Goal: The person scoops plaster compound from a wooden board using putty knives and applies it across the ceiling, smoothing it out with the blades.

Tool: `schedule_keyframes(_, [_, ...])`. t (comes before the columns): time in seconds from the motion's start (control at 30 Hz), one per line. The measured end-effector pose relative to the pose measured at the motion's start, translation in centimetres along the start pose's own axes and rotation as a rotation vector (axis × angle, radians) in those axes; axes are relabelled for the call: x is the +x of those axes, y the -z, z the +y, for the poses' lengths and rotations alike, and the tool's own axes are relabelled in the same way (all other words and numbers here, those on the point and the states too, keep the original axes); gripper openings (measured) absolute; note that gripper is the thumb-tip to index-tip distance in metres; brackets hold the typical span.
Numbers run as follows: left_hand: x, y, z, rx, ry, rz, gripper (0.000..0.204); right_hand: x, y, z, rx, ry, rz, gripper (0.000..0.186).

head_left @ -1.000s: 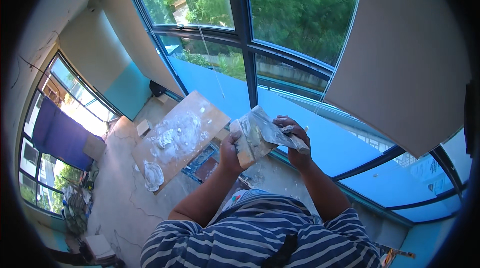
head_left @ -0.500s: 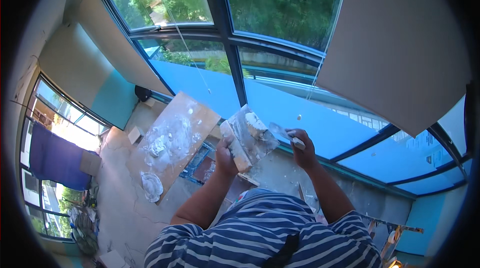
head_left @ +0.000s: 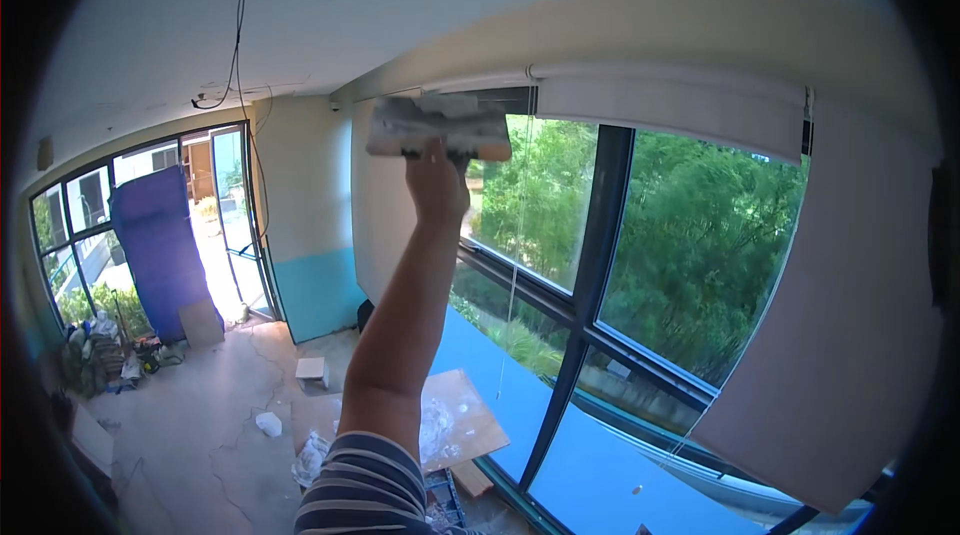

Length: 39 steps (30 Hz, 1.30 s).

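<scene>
My left hand (head_left: 437,185) is raised high in front of me, its fingers closed around the underside of a plaster-smeared board (head_left: 390,130). The board is a flat rectangle, grey and white with tan patches at its lower edge, and it is blurred by motion. It is held up near the top of the windows, in front of a pale roller blind. My right hand is out of view, and so is the putty knife seen earlier.
A plywood sheet (head_left: 480,425) with white plaster on it lies below, partly behind my forearm. Loose wires (head_left: 238,55) dangle from the ceiling. Tall windows with a roller blind (head_left: 830,315) line the right. A purple cloth (head_left: 165,245) hangs by the far doorway.
My view has tilted up from the floor to the ceiling line. My left hand has lifted the board from waist height to overhead. My right hand with the putty knife has left the view.
</scene>
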State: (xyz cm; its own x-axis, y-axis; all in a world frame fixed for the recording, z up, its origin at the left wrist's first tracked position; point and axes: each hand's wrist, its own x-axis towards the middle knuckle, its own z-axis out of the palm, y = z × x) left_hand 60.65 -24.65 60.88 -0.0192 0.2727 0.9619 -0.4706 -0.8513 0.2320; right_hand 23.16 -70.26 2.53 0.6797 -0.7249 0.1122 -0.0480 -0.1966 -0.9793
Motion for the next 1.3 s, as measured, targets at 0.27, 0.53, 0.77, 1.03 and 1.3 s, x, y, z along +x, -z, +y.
schedule_keyframes(0.27, [22.7, 0.5, 4.1, 0.678, -0.059, -0.122, 0.049, -0.5, 1.9, -3.3, 0.17, -0.113, 0.094, 0.009])
schedule_keyframes(0.53, [33.2, -6.7, 1.2, 0.585, 0.007, 0.158, 0.034, -1.4, 4.8, -5.2, 0.293, -0.171, 0.17, 0.008])
schedule_keyframes(0.77, [34.4, -7.4, 7.1, -0.972, 0.397, 0.229, 0.049, -2.1, 6.0, -6.4, 0.381, -0.202, 0.252, 0.008])
schedule_keyframes(1.03, [28.6, 4.0, 24.6, -1.183, 0.653, 0.411, 0.044, -1.5, 8.0, -6.6, 0.472, -0.191, 0.233, 0.009])
schedule_keyframes(1.3, [26.3, 10.0, 39.0, -1.087, 0.565, 0.37, 0.061, -0.9, 10.5, -6.2, 0.516, -0.196, 0.183, 0.011])
